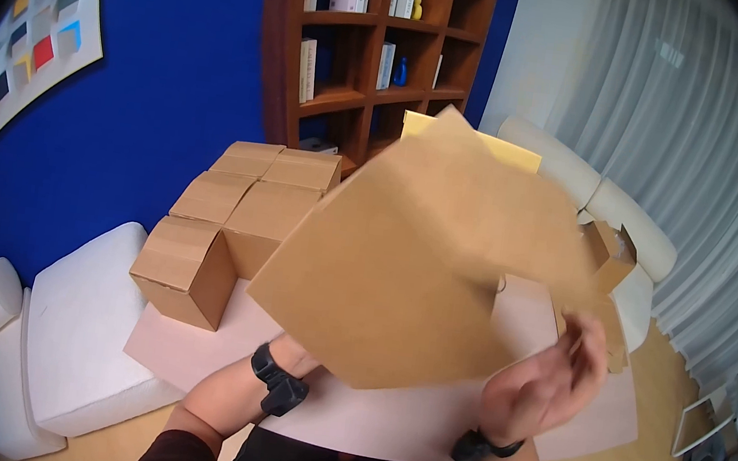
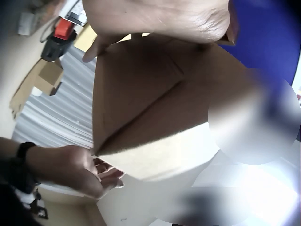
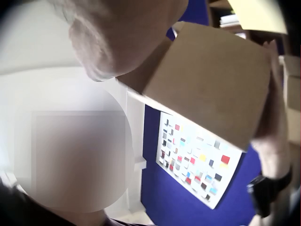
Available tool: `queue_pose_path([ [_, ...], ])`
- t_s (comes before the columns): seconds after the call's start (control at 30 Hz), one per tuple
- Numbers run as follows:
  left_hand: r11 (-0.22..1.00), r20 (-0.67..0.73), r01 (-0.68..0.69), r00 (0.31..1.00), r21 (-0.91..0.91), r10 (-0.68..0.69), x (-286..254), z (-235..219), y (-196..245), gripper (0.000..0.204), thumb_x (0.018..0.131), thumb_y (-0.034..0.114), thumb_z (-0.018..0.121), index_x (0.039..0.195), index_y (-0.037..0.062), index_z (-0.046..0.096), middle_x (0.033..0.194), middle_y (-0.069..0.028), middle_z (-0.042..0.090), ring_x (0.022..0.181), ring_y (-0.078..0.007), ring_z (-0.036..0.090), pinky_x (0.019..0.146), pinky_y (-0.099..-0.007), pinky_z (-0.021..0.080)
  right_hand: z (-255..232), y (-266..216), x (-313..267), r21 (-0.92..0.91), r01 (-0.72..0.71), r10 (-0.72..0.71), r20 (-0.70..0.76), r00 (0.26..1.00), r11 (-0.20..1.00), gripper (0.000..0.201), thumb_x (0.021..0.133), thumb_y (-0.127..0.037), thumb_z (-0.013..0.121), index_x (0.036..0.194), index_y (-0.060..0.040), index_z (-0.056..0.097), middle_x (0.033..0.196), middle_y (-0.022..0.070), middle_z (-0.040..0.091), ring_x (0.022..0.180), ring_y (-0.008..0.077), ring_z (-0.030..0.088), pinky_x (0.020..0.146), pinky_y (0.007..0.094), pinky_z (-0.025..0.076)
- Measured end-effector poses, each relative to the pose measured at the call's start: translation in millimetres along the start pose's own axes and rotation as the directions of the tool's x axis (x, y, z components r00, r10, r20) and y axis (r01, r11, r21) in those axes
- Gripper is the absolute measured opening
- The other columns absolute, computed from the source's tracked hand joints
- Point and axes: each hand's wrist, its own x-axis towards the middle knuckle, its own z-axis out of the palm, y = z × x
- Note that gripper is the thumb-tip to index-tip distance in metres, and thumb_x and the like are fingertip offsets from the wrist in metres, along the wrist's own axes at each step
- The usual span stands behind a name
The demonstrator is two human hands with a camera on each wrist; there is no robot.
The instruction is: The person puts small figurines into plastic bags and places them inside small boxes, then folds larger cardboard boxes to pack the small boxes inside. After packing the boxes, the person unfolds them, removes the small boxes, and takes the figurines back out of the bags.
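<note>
A brown cardboard box (image 1: pixel 381 278), motion-blurred, is held tilted above the pale pink table (image 1: pixel 391 427). Its underside (image 2: pixel 141 89) shows creased panels in the left wrist view. My left hand (image 2: pixel 160 21) holds the box at one side; in the head view the box hides most of it. In the right wrist view, that hand's fingers run along the box's edge. My right hand (image 1: pixel 544 376) is beside the opposite side, palm turned up and fingers loosely bent. Seen from the left wrist, its fingertips (image 2: pixel 110 179) are right at a box corner.
Several closed cardboard boxes (image 1: pixel 186 254) stand in a block at the table's left. An open box (image 1: pixel 613 256) is at the far right. Behind the held box shows a yellow panel (image 1: pixel 512 153). Beyond are a wooden shelf (image 1: pixel 362 101), a white sofa (image 1: pixel 90 325) and a curtain (image 1: pixel 652 173).
</note>
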Motion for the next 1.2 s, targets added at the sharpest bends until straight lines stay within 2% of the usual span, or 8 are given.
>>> queue_pose_path([
  [0.13, 0.995, -0.151, 0.095, 0.984, 0.013, -0.092, -53, -11, -25, 0.052, 0.109, 0.036, 0.058, 0.151, 0.0050, 0.054, 0.148, -0.0140, 0.061, 0.136, -0.0276, 0.059, 0.113, -0.0478, 0.051, -24, 10, 11, -0.201, 0.193, -0.049, 0.560, 0.827, 0.961, 0.038, 0.092, -0.024, 0.076, 0.114, 0.0063, 0.067, 0.108, 0.0207, 0.071, 0.110, 0.0404, 0.065, 0.100, 0.0513, 0.051],
  [0.33, 0.971, -0.369, 0.239, 0.904, 0.019, -0.215, -80, -25, -35, 0.048, 0.110, 0.033, 0.058, 0.149, 0.0053, 0.055, 0.147, -0.0135, 0.062, 0.134, -0.0258, 0.061, 0.112, -0.0456, 0.051, -34, -19, -6, -0.450, 0.198, 0.268, 0.773, 0.575, 0.871, 0.037, 0.089, -0.016, 0.078, 0.120, 0.0031, 0.070, 0.115, 0.0179, 0.075, 0.095, 0.0286, 0.073, 0.083, 0.0355, 0.058],
  [0.53, 0.933, -0.552, 0.359, 0.782, 0.018, -0.291, -33, -44, -18, 0.045, 0.110, 0.029, 0.058, 0.147, 0.0056, 0.056, 0.146, -0.0131, 0.062, 0.132, -0.0240, 0.062, 0.111, -0.0434, 0.052, -35, 11, 2, -0.365, -0.054, 0.294, 0.644, 0.706, 0.929, 0.050, 0.084, -0.002, 0.076, 0.132, 0.0035, 0.066, 0.124, 0.0233, 0.073, 0.094, 0.0363, 0.075, 0.086, 0.0374, 0.060],
  [0.7, 0.745, -0.645, 0.252, 0.705, 0.617, 0.295, -47, 5, 37, 0.023, 0.108, 0.011, 0.054, 0.129, 0.0041, 0.063, 0.127, -0.0079, 0.070, 0.118, -0.0195, 0.066, 0.106, -0.0377, 0.052, -27, 27, -9, -0.526, -0.187, 0.493, 0.532, 0.689, 0.830, 0.049, 0.093, 0.006, 0.066, 0.142, 0.0052, 0.060, 0.126, 0.0210, 0.075, 0.115, 0.0305, 0.074, 0.100, 0.0370, 0.055],
  [0.77, 0.117, -0.035, -0.057, 0.752, 0.991, 0.658, -51, 29, 40, 0.019, 0.103, 0.008, 0.060, 0.120, 0.0032, 0.067, 0.118, -0.0101, 0.073, 0.115, -0.0224, 0.068, 0.100, -0.0401, 0.054, -18, 32, -15, -0.620, -0.155, 0.555, 0.526, 0.645, 0.769, 0.051, 0.091, 0.008, 0.064, 0.140, -0.0025, 0.063, 0.107, 0.0284, 0.073, 0.100, 0.0449, 0.074, 0.088, 0.0453, 0.058],
  [0.8, 0.121, -0.043, -0.049, 0.757, 0.991, 0.652, -52, 44, 44, 0.019, 0.103, 0.008, 0.060, 0.120, 0.0032, 0.067, 0.118, -0.0101, 0.073, 0.115, -0.0224, 0.068, 0.100, -0.0401, 0.054, -14, 37, -21, -0.623, -0.174, 0.573, 0.526, 0.629, 0.763, 0.045, 0.094, 0.005, 0.062, 0.139, -0.0027, 0.065, 0.103, 0.0291, 0.072, 0.093, 0.0454, 0.073, 0.084, 0.0459, 0.057],
  [0.87, -0.507, 0.593, -0.382, 0.719, 0.772, 0.361, -54, 71, 52, 0.016, 0.090, 0.003, 0.067, 0.106, 0.0023, 0.072, 0.106, -0.0120, 0.074, 0.107, -0.0265, 0.071, 0.090, -0.0403, 0.056, -7, 44, -29, -0.620, -0.219, 0.607, 0.527, 0.594, 0.753, 0.042, 0.096, 0.002, 0.061, 0.137, -0.0021, 0.066, 0.099, 0.0288, 0.072, 0.090, 0.0454, 0.072, 0.082, 0.0455, 0.057],
  [1.2, -0.528, 0.673, -0.652, 0.715, 0.544, -0.188, -61, 99, 26, 0.022, 0.076, 0.003, 0.070, 0.097, 0.0080, 0.074, 0.098, -0.0059, 0.073, 0.097, -0.0270, 0.071, 0.076, -0.0380, 0.055, 3, 60, -32, -0.638, -0.552, 0.843, 0.415, 0.341, 0.537, 0.025, 0.098, -0.002, 0.059, 0.111, -0.0001, 0.080, 0.084, 0.0172, 0.076, 0.076, 0.0181, 0.071, 0.076, 0.0348, 0.057],
])
